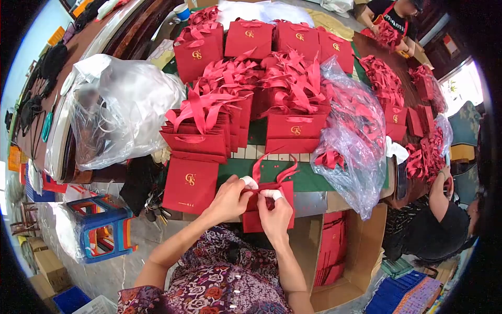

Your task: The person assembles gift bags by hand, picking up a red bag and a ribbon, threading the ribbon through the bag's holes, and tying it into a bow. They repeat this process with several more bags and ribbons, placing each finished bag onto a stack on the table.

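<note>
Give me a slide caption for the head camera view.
Both hands, left hand and right hand, grip a red paper bag beside finished bags.

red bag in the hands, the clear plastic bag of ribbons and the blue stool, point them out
red bag (254, 220), head view, lower left of its front face
clear plastic bag of ribbons (349, 157), head view, middle of its bulge
blue stool (102, 219), head view, top frame

Packing workshop: heaped red gift bags (293, 125)

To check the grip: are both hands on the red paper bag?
Yes. The left hand and right hand both grip the top of the red paper bag.
</note>
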Tool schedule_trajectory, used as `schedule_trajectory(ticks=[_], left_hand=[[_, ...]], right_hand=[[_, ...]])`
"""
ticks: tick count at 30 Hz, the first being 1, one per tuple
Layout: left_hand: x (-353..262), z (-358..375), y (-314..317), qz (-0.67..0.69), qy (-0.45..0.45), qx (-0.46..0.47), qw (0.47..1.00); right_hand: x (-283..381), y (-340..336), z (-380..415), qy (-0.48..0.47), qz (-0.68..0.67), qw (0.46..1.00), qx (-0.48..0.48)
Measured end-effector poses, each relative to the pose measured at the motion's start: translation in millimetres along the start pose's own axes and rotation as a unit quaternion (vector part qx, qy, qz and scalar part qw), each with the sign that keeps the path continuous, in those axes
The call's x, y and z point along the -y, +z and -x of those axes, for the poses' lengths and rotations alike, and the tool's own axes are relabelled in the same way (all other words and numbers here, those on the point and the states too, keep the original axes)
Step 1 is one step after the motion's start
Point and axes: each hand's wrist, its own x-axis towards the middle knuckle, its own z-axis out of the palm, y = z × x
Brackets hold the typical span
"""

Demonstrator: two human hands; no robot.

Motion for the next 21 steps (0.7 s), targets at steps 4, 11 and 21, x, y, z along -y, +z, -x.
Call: schedule_trajectory(ticks=[4,11,21], left_hand=[[-7.2,4.4,6.1,-0.037,0.030,-0.031,0.998],[0.3,7.5,2.0,0.061,-0.023,-0.008,0.998],[-8.2,6.1,-2.3,0.002,0.004,0.008,1.000]], right_hand=[[11.4,4.5,2.7,0.032,0.058,0.998,0.005],[-0.6,7.3,11.5,-0.003,-0.012,1.000,-0.001],[7.4,-1.0,10.9,-0.003,0.077,0.997,0.014]])
